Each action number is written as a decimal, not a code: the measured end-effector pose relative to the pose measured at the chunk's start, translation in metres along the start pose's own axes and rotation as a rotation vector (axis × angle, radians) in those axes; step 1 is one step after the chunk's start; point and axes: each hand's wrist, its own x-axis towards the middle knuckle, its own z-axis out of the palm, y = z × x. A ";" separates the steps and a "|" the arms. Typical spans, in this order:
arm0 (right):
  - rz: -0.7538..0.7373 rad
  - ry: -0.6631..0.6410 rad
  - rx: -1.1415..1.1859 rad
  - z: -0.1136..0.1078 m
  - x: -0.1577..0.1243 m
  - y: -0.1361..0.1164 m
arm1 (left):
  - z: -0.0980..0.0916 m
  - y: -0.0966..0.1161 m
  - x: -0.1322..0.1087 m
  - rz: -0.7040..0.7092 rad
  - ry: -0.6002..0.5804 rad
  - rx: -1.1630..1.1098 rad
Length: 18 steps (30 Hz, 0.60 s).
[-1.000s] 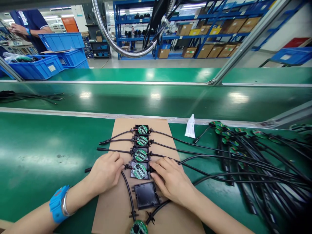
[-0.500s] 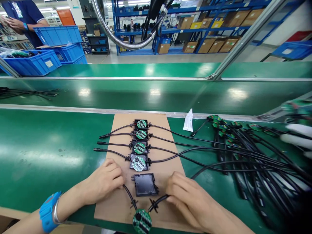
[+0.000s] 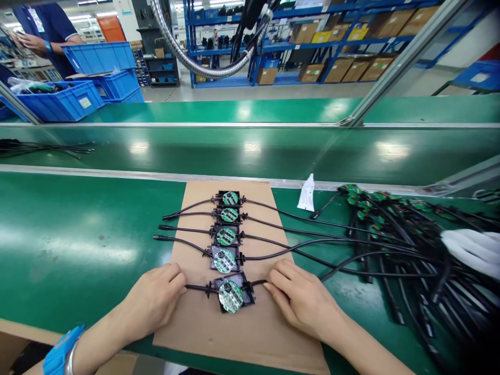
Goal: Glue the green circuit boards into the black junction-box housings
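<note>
Left hand (image 3: 160, 292): fingers clamped on left lead (image 3: 197, 287). Board (image 3: 230, 297): between the hands, over a skewed case (image 3: 247, 296) on the cardboard (image 3: 219, 336), at the near end of a row with four other boards (image 3: 224, 261). Right hand (image 3: 300, 296): fingers clamped on right lead (image 3: 258, 283). Cable pile (image 3: 406, 242): right of the cardboard

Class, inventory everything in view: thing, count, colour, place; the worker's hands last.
Cardboard: one, brown, on green bench
Cases: five, black, on cardboard
Round boards: five, green, on cases
Cables: several, black, beside boards
Tube: one, white, right of cardboard
Cable heap: uncountable, black and green, right
Glove, apparently: one, white, at heap
Wires: several, black, far left
Bins: several, blue, background
Boxes: several, mostly brown, on blue shelves
Hose: one, silver, overhead
Person: one, blue shirt, back left
Wristband: one, blue, left wrist
Left hand: one, bare, on cable
Right hand: one, bare, on cable
</note>
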 end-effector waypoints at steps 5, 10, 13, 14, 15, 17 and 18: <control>-0.027 0.063 0.070 0.001 -0.001 -0.005 | -0.009 -0.007 0.001 -0.079 0.071 0.057; -0.020 0.036 0.172 -0.004 -0.006 -0.003 | -0.017 -0.001 -0.002 -0.049 0.037 -0.061; -0.003 -0.006 0.108 -0.005 -0.006 0.002 | -0.012 0.007 -0.002 -0.041 -0.019 -0.069; -0.001 -0.017 0.085 -0.005 -0.006 0.003 | -0.010 0.008 -0.001 -0.040 -0.037 -0.065; 0.000 -0.026 0.072 -0.004 -0.005 0.003 | -0.007 0.008 0.000 -0.042 -0.048 -0.060; 0.007 -0.037 0.076 -0.001 -0.004 0.003 | -0.003 0.006 0.000 -0.064 -0.047 -0.042; 0.011 -0.038 0.085 0.000 -0.003 0.002 | -0.003 0.005 0.000 -0.082 -0.035 -0.026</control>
